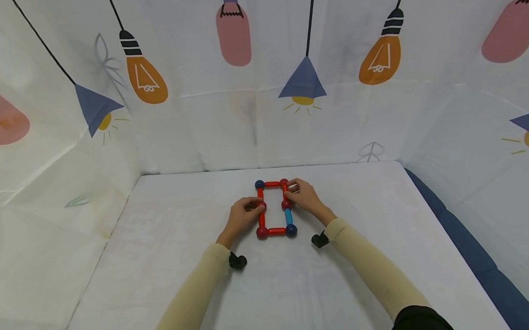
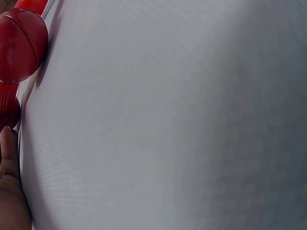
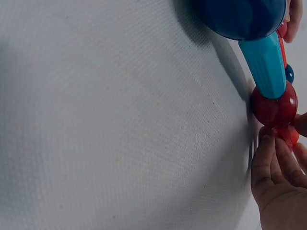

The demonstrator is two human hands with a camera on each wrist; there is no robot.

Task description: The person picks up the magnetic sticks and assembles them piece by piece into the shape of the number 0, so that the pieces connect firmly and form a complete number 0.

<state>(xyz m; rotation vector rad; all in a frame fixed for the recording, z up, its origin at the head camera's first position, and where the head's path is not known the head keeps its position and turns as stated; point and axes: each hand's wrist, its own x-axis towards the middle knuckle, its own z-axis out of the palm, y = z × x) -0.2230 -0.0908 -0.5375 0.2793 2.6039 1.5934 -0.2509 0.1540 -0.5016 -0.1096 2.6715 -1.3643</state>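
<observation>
A rectangular frame of red and blue balls joined by rods lies on the white table. My left hand (image 1: pixel 241 216) comes from the left side and pinches the red ball (image 1: pixel 261 206) halfway along that side. Opposite, my right hand (image 1: pixel 307 197) pinches the upper right red rod (image 3: pixel 284 134), just beyond the middle red ball (image 3: pixel 276 106). Below that ball runs a light blue rod (image 1: pixel 288 216) to a dark blue ball (image 1: pixel 291 230). A red ball (image 2: pixel 20 45) forms the near left corner. The far corners carry a blue ball (image 1: pixel 259 184) and a red ball (image 1: pixel 284 183).
The white table (image 1: pixel 160 214) stretches around the frame, meeting a white cloth backdrop (image 1: pixel 192 133) printed with lamps and bulbs. Dark blue fabric (image 1: pixel 458 240) shows past the right table edge. Black wrist cameras sit at both cuffs.
</observation>
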